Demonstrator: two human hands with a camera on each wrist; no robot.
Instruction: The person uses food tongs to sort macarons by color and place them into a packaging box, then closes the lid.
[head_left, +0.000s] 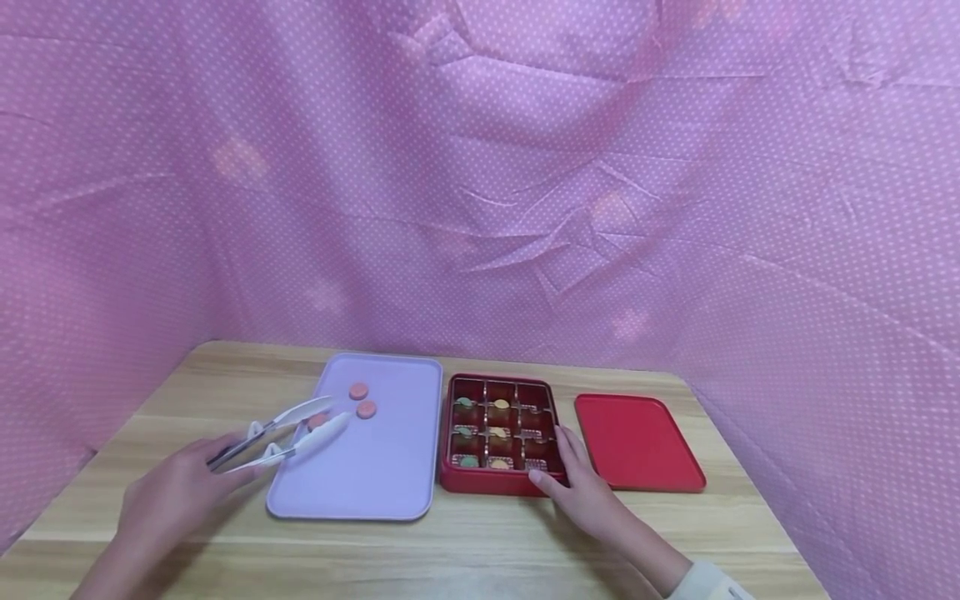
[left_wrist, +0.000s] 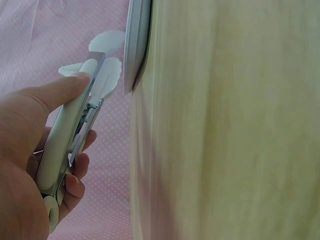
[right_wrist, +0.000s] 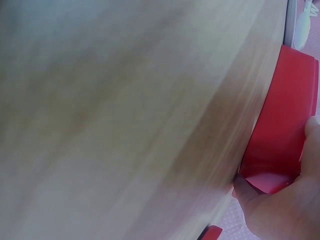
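My left hand (head_left: 174,493) grips a pair of tongs (left_wrist: 64,131) with white tips, held over the left side of a lilac tray (head_left: 375,479). The tips stand apart, and a pink disc (head_left: 317,421) shows between them. Two more pink discs (head_left: 359,391) lie farther up the tray. My right hand (head_left: 585,496) holds the front right corner of a red box (right_wrist: 282,115), thumb at its front edge. Inside the box's divided compartments are green pieces (head_left: 469,462) on the left and yellow pieces (head_left: 501,404) in the middle column. Contents of the right column are unclear.
A red lid (head_left: 637,442) lies flat on the wooden table (head_left: 360,558), right of the box. The tray and box stand side by side. Pink dotted cloth (head_left: 480,208) hangs behind and at both sides of the table.
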